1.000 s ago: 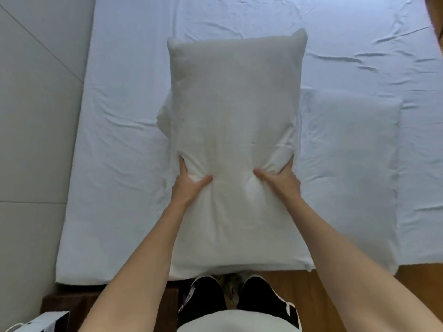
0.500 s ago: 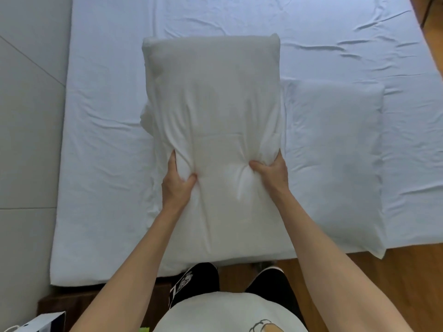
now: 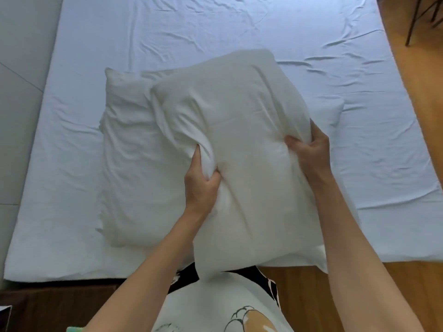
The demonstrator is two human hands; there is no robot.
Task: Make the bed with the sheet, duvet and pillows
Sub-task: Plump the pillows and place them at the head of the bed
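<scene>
Over sheet (image 3: pixel 215 25), both hands' fingers clutch held pillow (image 3: pixel 244 140), hiding right pillow (image 3: pixel 332 113).

A low bed (image 3: pixel 215 27) covered by a creased white sheet (image 3: pixel 275 29) fills most of the room's view, its near edge resting on a dark wooden frame (image 3: pixel 60 300). A rumpled white pillow (image 3: pixel 134 149) lies flat on the sheet toward the left. A second pillow (image 3: pixel 332 113) lies on the sheet to the right, mostly hidden. Wooden floor (image 3: pixel 417 97) borders the bed's right side.
</scene>
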